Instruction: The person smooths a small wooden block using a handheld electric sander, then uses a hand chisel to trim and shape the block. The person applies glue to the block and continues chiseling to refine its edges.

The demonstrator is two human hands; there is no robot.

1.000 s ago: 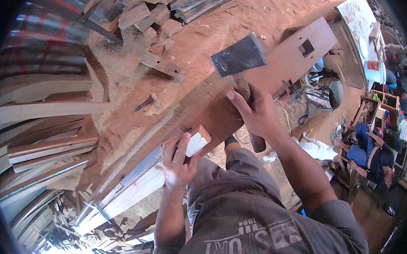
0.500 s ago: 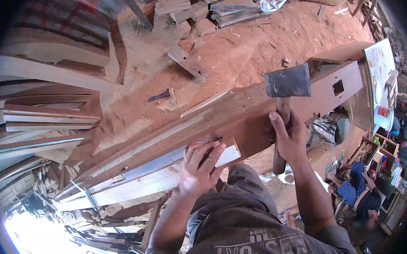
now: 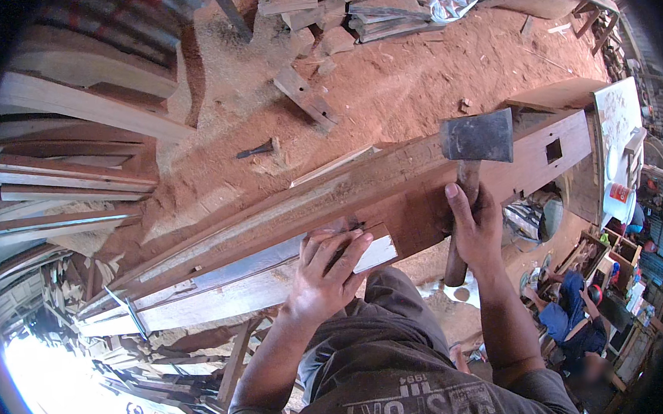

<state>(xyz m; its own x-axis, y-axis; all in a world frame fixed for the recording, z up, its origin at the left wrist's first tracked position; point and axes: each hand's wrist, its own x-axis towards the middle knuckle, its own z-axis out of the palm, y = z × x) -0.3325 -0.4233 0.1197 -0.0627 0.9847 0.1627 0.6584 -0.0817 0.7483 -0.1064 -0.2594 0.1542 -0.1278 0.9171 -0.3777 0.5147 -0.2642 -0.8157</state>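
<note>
My right hand is closed around the wooden handle of a hatchet. Its dark, broad metal head points away from me, above a long reddish-brown timber. A square hole is cut through the timber near its right end. My left hand rests at the near side of the timber, its fingers bent and pinched together. A small dark tip shows by those fingertips, too small to name. Beside my left hand, a pale board end lies along the timber's near edge.
A blue clamp crosses the timber's far left end. Stacked planks stand at left, and wood offcuts lie at the back. A dark tool and a drilled block lie on the sandy ground. Another person sits at right.
The view has tilted slightly, so the surroundings sit a little differently. My hands and the hatchet keep nearly the same place over the timber.
</note>
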